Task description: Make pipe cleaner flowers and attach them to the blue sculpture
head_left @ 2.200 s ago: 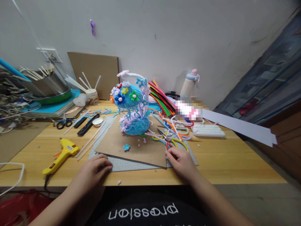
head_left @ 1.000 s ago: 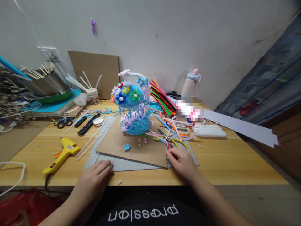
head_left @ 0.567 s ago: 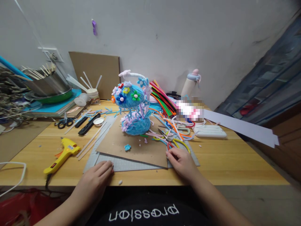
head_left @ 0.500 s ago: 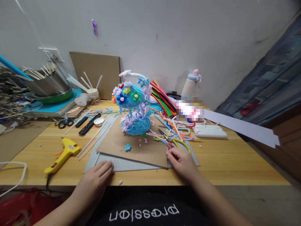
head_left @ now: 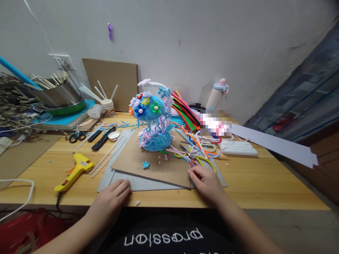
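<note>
My left hand [head_left: 115, 195] lies palm down at the table's front edge, its fingers stretched over the near left corner of the grey mat [head_left: 148, 185]. My right hand [head_left: 203, 181] is curled at the right corner of the cardboard sheet [head_left: 164, 173], by the red handles of pliers [head_left: 190, 153]; whatever its fingers may hold is hidden. On the cardboard stands a blue pipe-cleaner craft [head_left: 155, 139] with a rounded top covered in colourful flowers and an arched white stem. A loose blue flower [head_left: 146, 164] lies in front of it.
A yellow glue gun [head_left: 75, 171] lies at left, with scissors [head_left: 77, 136] and a black knife [head_left: 103, 138] beyond. Pipe cleaners [head_left: 185, 111] pile up behind the craft. At right are a white case [head_left: 238, 148] and a bottle [head_left: 217, 95]. Cardboard [head_left: 111, 79] leans on the wall.
The whole view has shifted slightly, so things appear a little further right. Both hands keep their places on the table, and the craft has not moved.
</note>
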A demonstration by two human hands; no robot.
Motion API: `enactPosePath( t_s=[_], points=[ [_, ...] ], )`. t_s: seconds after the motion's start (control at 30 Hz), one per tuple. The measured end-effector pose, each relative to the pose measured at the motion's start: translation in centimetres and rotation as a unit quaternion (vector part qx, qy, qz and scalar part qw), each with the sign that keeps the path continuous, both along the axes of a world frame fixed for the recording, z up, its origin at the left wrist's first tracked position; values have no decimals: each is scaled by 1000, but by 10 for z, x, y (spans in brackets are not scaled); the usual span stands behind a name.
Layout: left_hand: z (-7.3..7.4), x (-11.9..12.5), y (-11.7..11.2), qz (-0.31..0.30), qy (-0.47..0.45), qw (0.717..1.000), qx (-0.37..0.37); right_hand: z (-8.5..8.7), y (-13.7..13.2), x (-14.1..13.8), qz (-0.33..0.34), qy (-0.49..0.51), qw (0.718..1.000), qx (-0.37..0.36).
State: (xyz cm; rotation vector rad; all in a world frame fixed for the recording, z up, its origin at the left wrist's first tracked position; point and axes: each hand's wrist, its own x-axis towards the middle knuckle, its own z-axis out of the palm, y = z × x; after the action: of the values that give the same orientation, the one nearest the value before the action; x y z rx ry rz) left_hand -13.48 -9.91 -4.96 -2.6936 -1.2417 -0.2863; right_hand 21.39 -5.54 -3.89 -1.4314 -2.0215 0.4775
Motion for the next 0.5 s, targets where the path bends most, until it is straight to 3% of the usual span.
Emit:
enactPosePath(
  t_s=[0.37, 0.5],
  points=[
    [10, 7, 0, -16, 10, 1000, -20, -4, 0, 1, -2, -11, 1000, -1],
    [17, 10, 2, 19, -31, 998, -52, 8, -6, -5, -7, -5, 999, 35]
  ],
)
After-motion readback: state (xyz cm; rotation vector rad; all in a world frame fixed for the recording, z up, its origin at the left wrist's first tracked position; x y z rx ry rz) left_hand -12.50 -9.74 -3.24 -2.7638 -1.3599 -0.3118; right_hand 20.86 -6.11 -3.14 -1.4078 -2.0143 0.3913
